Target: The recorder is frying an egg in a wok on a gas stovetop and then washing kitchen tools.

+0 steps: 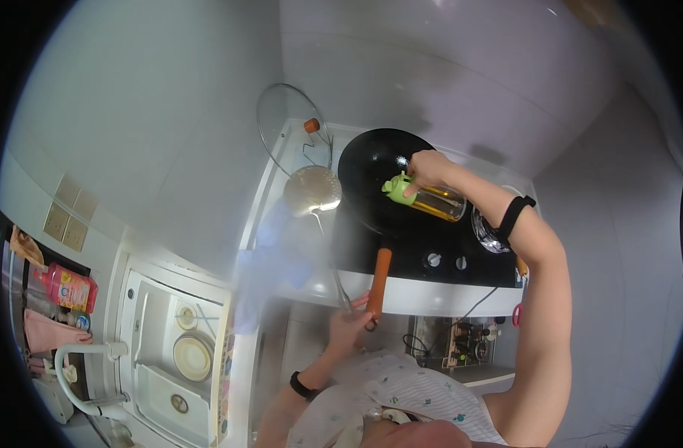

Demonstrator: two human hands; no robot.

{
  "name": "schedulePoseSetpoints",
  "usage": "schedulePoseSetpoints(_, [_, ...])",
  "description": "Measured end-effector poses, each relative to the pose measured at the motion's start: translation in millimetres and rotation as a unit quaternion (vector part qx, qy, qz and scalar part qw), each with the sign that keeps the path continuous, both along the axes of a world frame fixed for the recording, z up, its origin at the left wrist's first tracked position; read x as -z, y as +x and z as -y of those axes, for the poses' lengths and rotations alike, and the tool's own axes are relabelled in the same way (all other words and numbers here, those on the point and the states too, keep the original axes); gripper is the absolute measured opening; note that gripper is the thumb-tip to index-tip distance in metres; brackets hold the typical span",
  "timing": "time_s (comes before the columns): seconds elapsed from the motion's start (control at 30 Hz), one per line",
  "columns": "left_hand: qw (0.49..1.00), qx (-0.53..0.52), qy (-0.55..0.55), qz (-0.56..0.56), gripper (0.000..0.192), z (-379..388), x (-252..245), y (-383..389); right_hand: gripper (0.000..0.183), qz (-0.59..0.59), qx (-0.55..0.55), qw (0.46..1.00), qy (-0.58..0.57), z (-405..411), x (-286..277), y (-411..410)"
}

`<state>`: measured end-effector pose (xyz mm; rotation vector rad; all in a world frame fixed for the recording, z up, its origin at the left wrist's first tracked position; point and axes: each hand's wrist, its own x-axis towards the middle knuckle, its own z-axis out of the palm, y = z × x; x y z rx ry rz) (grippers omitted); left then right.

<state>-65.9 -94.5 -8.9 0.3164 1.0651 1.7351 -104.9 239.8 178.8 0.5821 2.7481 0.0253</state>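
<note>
My right hand [426, 171] grips a clear oil bottle [439, 203] by its green spouted top. The bottle holds yellow oil and lies tipped, nearly level, with its spout over the black wok [369, 162]. I cannot tell whether oil is flowing. In my left hand [347, 331] is the long handle of a metal skimmer [313, 190], whose round head is held to the left of the wok. The left fingers also reach the end of the wok's orange handle [379, 280]; whether they grip it is unclear.
The wok sits on a black gas hob [408, 252] with two knobs. A glass lid [290, 120] leans in the back left corner. Foil [487, 235] lines the right burner. Blue cloth or plastic [268, 269] lies left. Farther left, the sink [167, 313] holds dishes beneath a white faucet [67, 364].
</note>
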Motion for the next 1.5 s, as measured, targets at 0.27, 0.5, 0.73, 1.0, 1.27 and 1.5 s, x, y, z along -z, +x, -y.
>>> schedulePoseSetpoints(0.27, [0.999,-0.035,0.019,0.031,0.035,-2.3,-6.0,0.9,0.048,0.075,0.046,0.995,0.042,-55.5,-3.3,48.5])
schedulePoseSetpoints(0.5, [0.999,-0.042,0.02,0.027,0.038,-2.0,-6.2,1.8,0.046,-0.028,0.088,0.986,0.137,-95.3,-13.6,20.4])
schedulePoseSetpoints(0.73, [0.999,-0.039,0.011,0.004,0.04,0.4,-3.7,3.1,0.051,-0.103,0.114,0.984,0.09,-100.8,-3.9,-38.9])
schedulePoseSetpoints(1.0, [1.0,-0.018,-0.011,0.001,0.035,0.6,-1.5,4.0,0.05,-0.235,0.17,0.93,-0.226,-60.5,-28.2,-10.7])
schedulePoseSetpoints(1.27, [0.997,-0.013,-0.01,-0.069,0.036,1.8,5.4,-0.4,0.038,-0.434,0.244,0.705,-0.505,35.4,-71.1,133.2])
schedulePoseSetpoints(1.5, [0.999,-0.023,-0.036,-0.029,0.039,3.3,2.9,0.5,0.033,-0.455,0.31,0.655,-0.517,111.4,-94.8,336.0])
